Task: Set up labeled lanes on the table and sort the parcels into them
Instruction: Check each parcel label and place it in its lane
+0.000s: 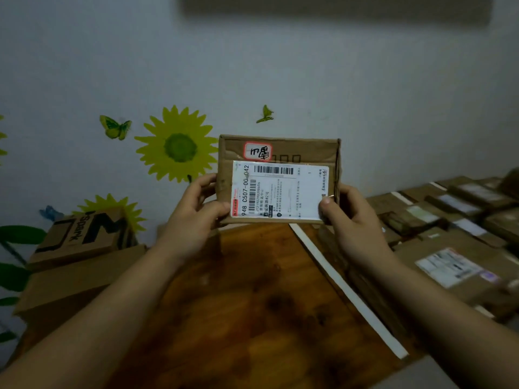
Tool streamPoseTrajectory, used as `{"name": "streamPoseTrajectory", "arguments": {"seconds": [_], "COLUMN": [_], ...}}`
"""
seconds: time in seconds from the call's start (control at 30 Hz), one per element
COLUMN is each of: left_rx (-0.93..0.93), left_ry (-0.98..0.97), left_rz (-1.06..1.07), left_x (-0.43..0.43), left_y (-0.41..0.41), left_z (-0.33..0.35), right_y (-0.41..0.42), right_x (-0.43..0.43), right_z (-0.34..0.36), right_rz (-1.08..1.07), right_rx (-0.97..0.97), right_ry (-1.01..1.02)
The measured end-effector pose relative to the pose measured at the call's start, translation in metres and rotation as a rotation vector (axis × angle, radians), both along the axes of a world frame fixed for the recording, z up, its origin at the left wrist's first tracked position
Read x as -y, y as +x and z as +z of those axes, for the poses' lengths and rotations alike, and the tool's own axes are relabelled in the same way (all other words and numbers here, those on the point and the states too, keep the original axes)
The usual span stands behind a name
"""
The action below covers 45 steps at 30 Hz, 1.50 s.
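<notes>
A small brown cardboard parcel (309, 151) is held up in front of the wall, its face turned toward me. It carries a white shipping label with barcodes and a small red-bordered sticker with handwriting above it. My left hand (193, 211) grips the parcel's left edge, thumb on the label's lower left corner. My right hand (351, 217) grips the right edge, thumb on the label's lower right corner. Below lies the brown wooden table (252, 304), crossed by a white tape strip (345, 287) running from the middle toward the near right.
Several labeled cardboard parcels (449, 234) are packed together on the right of the tape. On the left sit two stacked cardboard boxes (78, 248), the upper one printed in black. The wall behind bears sunflower and butterfly stickers.
</notes>
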<state>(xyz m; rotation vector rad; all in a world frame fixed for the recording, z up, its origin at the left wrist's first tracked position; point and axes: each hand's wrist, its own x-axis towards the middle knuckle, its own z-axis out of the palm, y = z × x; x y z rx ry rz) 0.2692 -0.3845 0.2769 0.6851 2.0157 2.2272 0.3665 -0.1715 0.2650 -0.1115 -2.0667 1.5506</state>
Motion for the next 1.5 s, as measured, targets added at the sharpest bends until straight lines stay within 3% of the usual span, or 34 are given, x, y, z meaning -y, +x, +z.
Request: {"name": "streamPoseTrajectory", "arguments": {"seconds": [0.3, 0.7, 1.13, 1.5], "left_rx": [-0.024, 0.092, 0.088, 0.009], "left_ry": [-0.055, -0.101, -0.204, -0.247], "left_rz": [-0.255, -0.559, -0.724, -0.843], "left_x": [-0.206, -0.495, -0.764, -0.975], "left_y": [0.088, 0.222, 0.219, 0.212], "left_z": [0.008, -0.011, -0.032, -0.015], "right_y": [0.138, 0.323, 0.336, 0.345], "right_x": [-0.166, -0.393, -0.618, -0.817], "right_z": [0.001, -0.016, -0.042, -0.015], "right_rz": [-0.322, -0.665, -0.814, -0.865], "right_rx": [-0.033, 0.134, 0.178, 0.168], "right_ry": [-0.009, 0.069, 0.011, -0.047]}}
